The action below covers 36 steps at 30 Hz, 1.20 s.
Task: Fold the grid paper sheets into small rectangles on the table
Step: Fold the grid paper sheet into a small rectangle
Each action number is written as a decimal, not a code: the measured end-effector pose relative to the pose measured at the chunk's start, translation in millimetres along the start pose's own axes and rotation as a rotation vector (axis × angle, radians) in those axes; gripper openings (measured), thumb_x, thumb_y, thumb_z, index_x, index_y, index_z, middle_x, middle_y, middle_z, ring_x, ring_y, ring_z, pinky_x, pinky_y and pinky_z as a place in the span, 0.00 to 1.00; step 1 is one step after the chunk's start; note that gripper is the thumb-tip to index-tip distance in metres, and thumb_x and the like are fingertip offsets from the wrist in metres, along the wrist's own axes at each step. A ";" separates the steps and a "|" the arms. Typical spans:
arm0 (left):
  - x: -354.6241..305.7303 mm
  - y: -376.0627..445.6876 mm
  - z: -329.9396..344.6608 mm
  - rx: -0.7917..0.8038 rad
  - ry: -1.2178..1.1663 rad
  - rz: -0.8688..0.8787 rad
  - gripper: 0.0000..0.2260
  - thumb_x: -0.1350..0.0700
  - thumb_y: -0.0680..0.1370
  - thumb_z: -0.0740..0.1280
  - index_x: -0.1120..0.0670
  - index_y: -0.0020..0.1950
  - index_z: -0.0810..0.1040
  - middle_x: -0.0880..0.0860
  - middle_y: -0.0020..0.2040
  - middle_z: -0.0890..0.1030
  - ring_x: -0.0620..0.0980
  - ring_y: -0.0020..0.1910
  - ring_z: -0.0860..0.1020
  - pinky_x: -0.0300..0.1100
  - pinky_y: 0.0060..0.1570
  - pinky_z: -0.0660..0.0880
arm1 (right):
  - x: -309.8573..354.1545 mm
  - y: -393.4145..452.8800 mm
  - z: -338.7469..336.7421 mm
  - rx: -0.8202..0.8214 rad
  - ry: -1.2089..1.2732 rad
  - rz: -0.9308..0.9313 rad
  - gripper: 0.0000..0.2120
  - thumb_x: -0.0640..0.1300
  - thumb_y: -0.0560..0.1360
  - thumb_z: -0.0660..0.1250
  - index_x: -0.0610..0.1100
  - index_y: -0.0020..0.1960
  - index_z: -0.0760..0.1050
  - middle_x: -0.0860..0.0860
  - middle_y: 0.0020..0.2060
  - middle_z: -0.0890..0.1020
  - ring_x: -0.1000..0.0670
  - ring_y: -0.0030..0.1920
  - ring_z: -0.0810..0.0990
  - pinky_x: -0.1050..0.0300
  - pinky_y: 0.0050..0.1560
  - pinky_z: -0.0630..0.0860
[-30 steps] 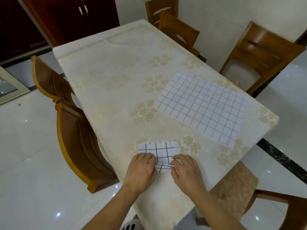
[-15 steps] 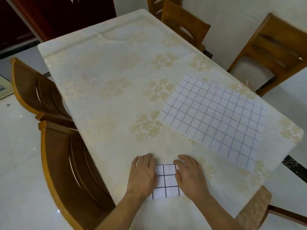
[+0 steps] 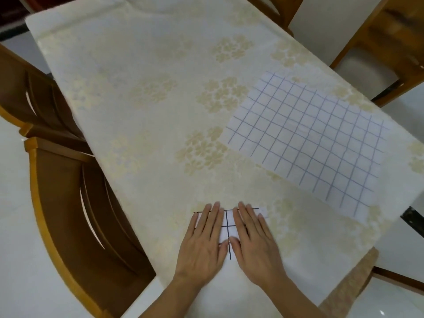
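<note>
Flat and open, both palms — left hand, right hand — press the folded grid paper (gripping nothing); beyond it to the right lies an unfolded grid sheet on the table.

Soft, even indoor light, fairly bright, with almost no hard shadows on the cream floral-patterned counter. Small glare spots dot the glossy white tiled floor. Motion blur softens everything, and wide-angle distortion bends the brown wooden chairs near the edges.

No text, label, brand or number can be read anywhere; the sheets carry only ruled grid lines.
</note>
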<state>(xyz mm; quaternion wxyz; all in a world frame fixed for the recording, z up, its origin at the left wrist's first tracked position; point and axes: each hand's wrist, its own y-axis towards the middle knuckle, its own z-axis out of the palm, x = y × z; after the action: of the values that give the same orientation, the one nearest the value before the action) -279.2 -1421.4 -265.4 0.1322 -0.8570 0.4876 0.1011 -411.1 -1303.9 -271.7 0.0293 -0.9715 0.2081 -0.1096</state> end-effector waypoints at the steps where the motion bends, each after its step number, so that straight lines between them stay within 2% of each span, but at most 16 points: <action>1: 2.0 -1.4 2.5 0.002 -0.001 -0.008 0.30 0.43 0.83 0.54 0.56 0.80 0.54 0.54 0.81 0.55 0.51 0.80 0.52 0.53 0.75 0.56 | -2.1 -1.0 1.3 0.006 -0.015 0.016 0.31 0.57 0.84 0.47 0.41 0.80 0.53 0.46 0.80 0.55 0.47 0.80 0.53 0.45 0.76 0.56; 8: 11.9 -8.6 3.0 -0.024 0.079 -0.049 0.32 0.38 0.82 0.52 0.55 0.81 0.51 0.55 0.82 0.51 0.53 0.80 0.49 0.54 0.76 0.53 | -11.3 -5.6 -0.3 -0.002 -0.077 0.085 0.38 0.65 0.81 0.49 0.39 0.80 0.53 0.44 0.80 0.54 0.45 0.80 0.51 0.41 0.77 0.57; 12: 7.2 -9.7 4.3 -0.030 0.072 -0.078 0.32 0.41 0.83 0.52 0.58 0.81 0.51 0.56 0.82 0.50 0.54 0.80 0.48 0.55 0.76 0.54 | -12.8 -7.2 -6.7 -0.021 -0.068 0.158 0.36 0.63 0.82 0.45 0.38 0.80 0.54 0.43 0.80 0.54 0.45 0.80 0.52 0.41 0.77 0.55; 15: -2.4 -8.2 9.3 -0.030 0.061 -0.010 0.29 0.44 0.83 0.51 0.57 0.81 0.52 0.56 0.81 0.51 0.54 0.80 0.50 0.55 0.74 0.56 | 3.1 -4.5 -4.8 0.000 -0.055 0.013 0.30 0.57 0.84 0.41 0.41 0.80 0.52 0.45 0.81 0.52 0.46 0.80 0.50 0.41 0.76 0.56; 17: -4.9 -7.9 11.3 -0.027 0.054 -0.011 0.28 0.45 0.83 0.50 0.56 0.81 0.52 0.56 0.81 0.52 0.54 0.80 0.50 0.55 0.74 0.56 | 5.7 -5.5 -0.9 0.030 -0.045 -0.035 0.30 0.57 0.84 0.40 0.43 0.81 0.50 0.47 0.81 0.51 0.47 0.81 0.49 0.42 0.76 0.58; 21: 2.0 -11.0 12.3 -0.024 0.063 0.001 0.30 0.44 0.82 0.52 0.55 0.81 0.50 0.55 0.82 0.51 0.53 0.80 0.49 0.54 0.75 0.54 | -6.3 -9.9 1.6 0.041 -0.081 0.047 0.34 0.63 0.82 0.43 0.43 0.81 0.48 0.48 0.81 0.50 0.48 0.81 0.48 0.42 0.78 0.56; 26: 12.0 -22.6 6.8 -0.053 0.060 -0.107 0.32 0.42 0.82 0.53 0.57 0.81 0.51 0.55 0.82 0.51 0.51 0.80 0.48 0.53 0.77 0.51 | -18.3 -21.2 -1.8 0.012 -0.058 0.156 0.37 0.65 0.82 0.45 0.41 0.81 0.48 0.47 0.81 0.50 0.48 0.81 0.48 0.41 0.77 0.56; 33: 11.7 -23.0 2.1 -0.019 0.050 -0.127 0.32 0.39 0.83 0.48 0.57 0.81 0.48 0.54 0.82 0.47 0.50 0.80 0.45 0.52 0.76 0.48 | -25.1 -26.6 -6.6 0.021 -0.061 0.202 0.38 0.67 0.81 0.43 0.42 0.81 0.45 0.48 0.81 0.48 0.48 0.81 0.48 0.43 0.78 0.51; 36: 9.1 -23.2 -4.3 0.013 0.022 -0.145 0.32 0.39 0.82 0.45 0.56 0.81 0.48 0.53 0.82 0.47 0.51 0.80 0.46 0.52 0.76 0.47 | -21.2 -24.7 -13.9 0.059 -0.050 0.222 0.38 0.67 0.81 0.41 0.42 0.81 0.47 0.47 0.81 0.50 0.46 0.80 0.49 0.43 0.78 0.52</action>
<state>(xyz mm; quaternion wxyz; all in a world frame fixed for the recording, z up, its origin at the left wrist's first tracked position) -254.4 -1418.8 -261.1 0.1394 -0.8903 0.4264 0.0786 -423.2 -1272.8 -259.9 0.0752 -0.9437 0.3101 -0.0877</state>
